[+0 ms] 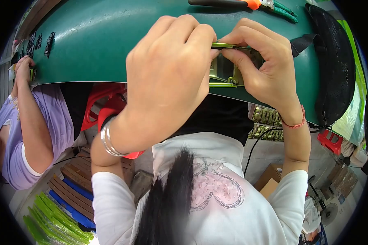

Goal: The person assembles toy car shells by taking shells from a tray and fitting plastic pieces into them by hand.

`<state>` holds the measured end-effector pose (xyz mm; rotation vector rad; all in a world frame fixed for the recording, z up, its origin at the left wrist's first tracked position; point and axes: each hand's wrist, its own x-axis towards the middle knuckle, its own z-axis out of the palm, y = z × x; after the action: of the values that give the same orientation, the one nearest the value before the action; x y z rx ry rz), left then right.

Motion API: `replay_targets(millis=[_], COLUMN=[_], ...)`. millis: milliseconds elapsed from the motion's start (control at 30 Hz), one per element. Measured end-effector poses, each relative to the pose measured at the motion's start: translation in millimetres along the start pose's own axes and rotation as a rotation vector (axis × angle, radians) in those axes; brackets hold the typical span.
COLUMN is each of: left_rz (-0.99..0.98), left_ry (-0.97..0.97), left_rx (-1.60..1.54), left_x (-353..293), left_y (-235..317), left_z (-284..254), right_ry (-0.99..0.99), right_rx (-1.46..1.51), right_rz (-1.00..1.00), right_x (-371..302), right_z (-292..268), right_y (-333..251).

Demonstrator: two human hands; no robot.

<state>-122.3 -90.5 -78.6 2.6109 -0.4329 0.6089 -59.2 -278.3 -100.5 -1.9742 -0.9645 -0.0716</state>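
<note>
if the left hand, curled, grip hidden, slips, the metal part the right hand pinches could leave the table's near edge.

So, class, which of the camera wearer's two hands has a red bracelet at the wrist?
The right hand, with the red bracelet; the left hand has silver bangles instead.

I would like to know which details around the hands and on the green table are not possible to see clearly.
In the head view:
1. Shiny yellow-green metal piece: its left end is hidden behind the bare left hand.
2. Left hand: its own back hides most of its fingers.
3. Black, orange and green pliers: partly cut off by the upper edge.
4. Small black strips: too small to identify.
</note>
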Motion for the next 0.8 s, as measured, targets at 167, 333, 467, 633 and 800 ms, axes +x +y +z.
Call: replay_targets(millis=[167,333,467,633,800], left_rz=[0.135,0.183,0.134,0.159,0.179], left_ry=[-0.134,-0.227,-0.299,-0.298,-0.31], left_rx=[-0.022,-0.039,-0.082,-0.052,-0.084], left_x=[12.9,24.0,20.1,8.9,9.4], left_y=[-5.1,-8.8,-20.6,-21.1,-23.8], left_z=[-1.4,-6.9,-18.0,-17.4,-17.0], right_ry=[0.062,0.024,-0.022,-0.105,-0.165], right_rx=[0.006,0.077,-0.078,-0.316,-0.298], right_rz=[-0.018,0.062,0.03,-0.13,-0.197], right_x=[5.2,2.4,1.6,9.8,15.6], right_z=[6.6,2.2,-4.2,-5.8,-4.3], right_y=[-5.6,-4.9,-4.2,-11.5,-7.1])
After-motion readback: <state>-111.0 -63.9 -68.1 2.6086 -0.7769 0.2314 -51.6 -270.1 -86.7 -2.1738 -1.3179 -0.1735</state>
